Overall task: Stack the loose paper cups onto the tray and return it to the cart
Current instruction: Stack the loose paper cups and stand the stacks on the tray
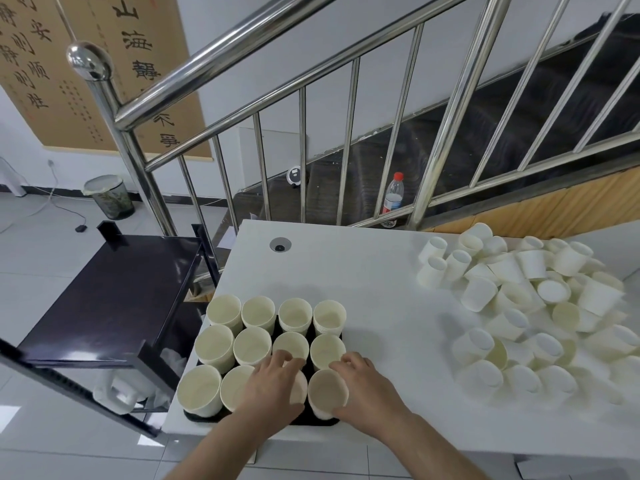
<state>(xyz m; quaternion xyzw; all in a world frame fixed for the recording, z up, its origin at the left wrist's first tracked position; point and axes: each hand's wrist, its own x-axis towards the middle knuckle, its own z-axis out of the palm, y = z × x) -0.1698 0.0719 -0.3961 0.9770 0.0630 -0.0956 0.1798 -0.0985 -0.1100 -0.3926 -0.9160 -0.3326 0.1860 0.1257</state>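
Paper cups on tray (black), 2 hands touching

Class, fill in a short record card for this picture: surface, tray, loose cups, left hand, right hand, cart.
surface: white table
tray: black tray at the table's near left corner, holding twelve cup stacks in a grid
loose cups: pile of cups on the table's right side
left hand: left hand curled round a front-row stack
right hand: right hand gripping the front-right stack
cart: black cart left of the table
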